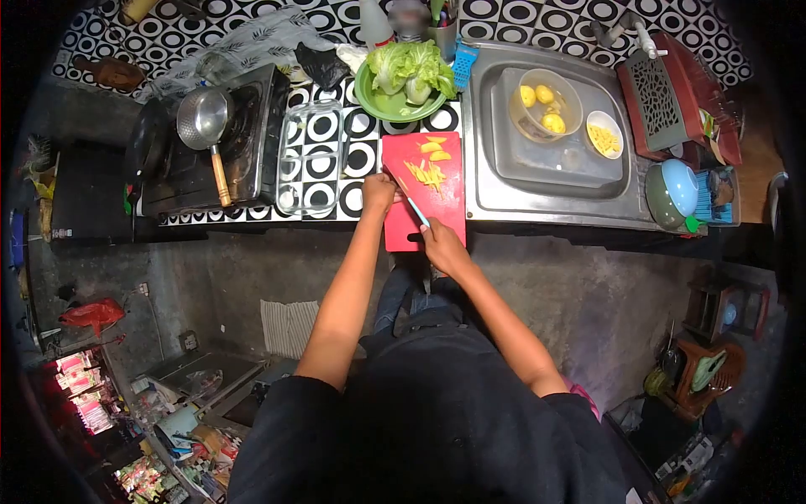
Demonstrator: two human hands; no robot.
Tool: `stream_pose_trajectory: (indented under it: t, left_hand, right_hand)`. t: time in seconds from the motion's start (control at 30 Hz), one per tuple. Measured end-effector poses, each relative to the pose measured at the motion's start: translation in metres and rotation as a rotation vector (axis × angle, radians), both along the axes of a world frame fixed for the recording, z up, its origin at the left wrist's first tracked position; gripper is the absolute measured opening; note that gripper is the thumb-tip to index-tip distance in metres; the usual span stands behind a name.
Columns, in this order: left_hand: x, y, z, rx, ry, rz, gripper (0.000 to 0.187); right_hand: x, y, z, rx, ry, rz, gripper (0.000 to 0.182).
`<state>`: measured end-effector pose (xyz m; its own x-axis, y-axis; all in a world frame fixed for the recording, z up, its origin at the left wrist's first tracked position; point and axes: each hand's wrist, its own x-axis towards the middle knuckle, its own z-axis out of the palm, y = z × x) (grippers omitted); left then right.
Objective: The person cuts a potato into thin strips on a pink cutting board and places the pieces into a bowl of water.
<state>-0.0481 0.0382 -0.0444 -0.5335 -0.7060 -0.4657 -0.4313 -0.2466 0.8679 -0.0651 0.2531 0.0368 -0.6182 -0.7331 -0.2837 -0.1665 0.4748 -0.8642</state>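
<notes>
A red cutting board (424,220) lies on the tiled counter in front of me. Yellow strips (430,175) are spread over its middle, with a few larger yellow slices (435,149) above them. My right hand (445,247) is closed on the light-blue handle of a knife (416,210), whose blade points up and left. At the board's left edge is my left hand (382,192), near the blade, its fingers bent together; what they hold, if anything, is too small to tell.
Behind the board a green bowl (395,107) holds leafy greens. To the left are a glass dish (290,160) and a stove (243,160) with a pan (201,118). On the right, the sink (483,189) has a bowl of yellow potatoes (552,123) and a small bowl of yellow pieces (604,136).
</notes>
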Motion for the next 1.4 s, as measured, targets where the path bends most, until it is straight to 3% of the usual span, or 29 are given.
stream_pose_trajectory:
  t: [0.27, 0.37, 1.17, 1.4]
  left_hand:
    - [0.003, -0.013, -0.043, -0.192, -0.058, -0.079, 0.017]
    - [0.000, 0.003, 0.008, 0.012, 0.029, -0.005, 0.015]
    - [0.000, 0.002, 0.011, 0.042, -0.055, -0.054, 0.010]
    - [-0.002, 0.007, 0.026, -0.002, -0.112, -0.063, 0.017]
  right_hand:
    - [-0.002, -0.002, -0.002, 0.023, 0.026, 0.027, 0.031]
    - [-0.003, -0.004, -0.002, 0.081, 0.018, 0.059, 0.032]
    - [-0.010, -0.010, -0.015, 0.167, 0.007, 0.129, 0.034]
    - [-0.012, -0.012, -0.009, 0.187, -0.013, 0.127, 0.036]
